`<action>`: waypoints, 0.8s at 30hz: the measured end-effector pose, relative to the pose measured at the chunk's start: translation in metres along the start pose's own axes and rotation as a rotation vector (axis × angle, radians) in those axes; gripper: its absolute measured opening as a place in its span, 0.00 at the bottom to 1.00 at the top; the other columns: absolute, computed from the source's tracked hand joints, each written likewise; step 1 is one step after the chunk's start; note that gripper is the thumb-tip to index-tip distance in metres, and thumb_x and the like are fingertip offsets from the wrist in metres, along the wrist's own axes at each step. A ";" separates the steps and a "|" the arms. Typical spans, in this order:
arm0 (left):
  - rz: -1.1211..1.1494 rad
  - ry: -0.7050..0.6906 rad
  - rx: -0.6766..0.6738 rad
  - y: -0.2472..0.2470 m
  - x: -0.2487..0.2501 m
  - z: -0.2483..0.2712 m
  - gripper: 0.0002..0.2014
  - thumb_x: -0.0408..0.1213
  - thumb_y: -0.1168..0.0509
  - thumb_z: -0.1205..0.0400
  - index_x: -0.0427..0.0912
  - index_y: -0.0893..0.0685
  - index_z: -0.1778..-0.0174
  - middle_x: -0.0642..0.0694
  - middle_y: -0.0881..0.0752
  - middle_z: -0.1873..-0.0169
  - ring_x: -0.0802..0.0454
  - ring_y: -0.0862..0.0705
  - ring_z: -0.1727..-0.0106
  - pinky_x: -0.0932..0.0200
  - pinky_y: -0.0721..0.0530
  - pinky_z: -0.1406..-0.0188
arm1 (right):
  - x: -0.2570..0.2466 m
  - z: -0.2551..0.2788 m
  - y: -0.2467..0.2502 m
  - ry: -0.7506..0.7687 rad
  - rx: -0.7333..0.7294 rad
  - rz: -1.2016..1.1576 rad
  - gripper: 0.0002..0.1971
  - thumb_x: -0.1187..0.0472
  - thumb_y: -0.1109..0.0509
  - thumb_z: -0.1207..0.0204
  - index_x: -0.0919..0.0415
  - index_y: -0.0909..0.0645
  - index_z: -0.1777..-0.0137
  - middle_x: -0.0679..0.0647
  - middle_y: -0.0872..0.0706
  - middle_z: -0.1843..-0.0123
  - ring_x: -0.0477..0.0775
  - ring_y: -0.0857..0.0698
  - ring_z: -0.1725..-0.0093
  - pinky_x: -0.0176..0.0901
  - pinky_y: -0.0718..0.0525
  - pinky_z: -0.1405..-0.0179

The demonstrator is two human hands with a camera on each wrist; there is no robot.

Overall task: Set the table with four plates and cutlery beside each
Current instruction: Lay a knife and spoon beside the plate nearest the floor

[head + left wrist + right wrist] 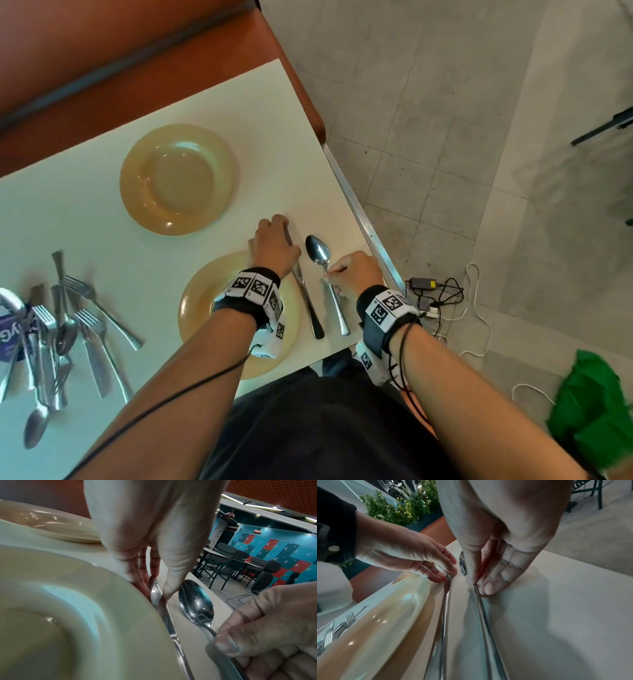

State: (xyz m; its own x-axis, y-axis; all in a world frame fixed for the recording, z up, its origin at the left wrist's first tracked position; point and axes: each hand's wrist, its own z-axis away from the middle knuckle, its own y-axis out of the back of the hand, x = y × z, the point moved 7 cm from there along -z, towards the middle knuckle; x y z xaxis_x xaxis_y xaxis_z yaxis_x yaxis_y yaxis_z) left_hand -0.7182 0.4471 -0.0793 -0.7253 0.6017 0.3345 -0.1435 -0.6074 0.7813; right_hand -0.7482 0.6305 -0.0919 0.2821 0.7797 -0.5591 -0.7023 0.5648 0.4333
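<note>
Two beige plates are on the white table: a far plate (176, 178) and a near plate (202, 308) partly under my left forearm. A knife (306, 298) lies just right of the near plate's rim. My left hand (286, 233) pinches its blade end between thumb and fingers (137, 577). A spoon (320, 255) lies parallel to the right of the knife, bowl pointing away. My right hand (329, 274) pinches the spoon's handle near the bowl, thumb on one side (471, 574). In the right wrist view the knife (445, 615) and the spoon handle (488, 628) run side by side.
A loose pile of forks, spoons and knives (68, 325) lies at the left beside a purple-labelled container (10, 335). The table's metal edge (363, 219) runs close to the right of the spoon. An orange bench (137, 68) lies beyond; cables (442, 294) and green cloth (596, 411) are on the floor.
</note>
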 end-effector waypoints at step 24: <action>0.004 -0.058 0.004 0.006 0.000 0.000 0.26 0.39 0.28 0.26 0.47 0.25 0.31 0.43 0.22 0.38 0.41 0.18 0.41 0.49 0.23 0.39 | -0.017 -0.004 -0.004 0.062 0.038 0.173 0.02 0.59 0.21 0.32 0.54 0.10 0.62 0.50 0.08 0.58 0.52 0.09 0.60 0.47 0.10 0.50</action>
State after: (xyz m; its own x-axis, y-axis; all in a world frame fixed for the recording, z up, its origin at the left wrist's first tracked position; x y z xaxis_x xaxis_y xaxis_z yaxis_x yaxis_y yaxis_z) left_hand -0.7190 0.4432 -0.0746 -0.6859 0.6281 0.3676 -0.1377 -0.6080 0.7819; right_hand -0.7526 0.6144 -0.0869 0.1175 0.8484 -0.5161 -0.7109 0.4347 0.5528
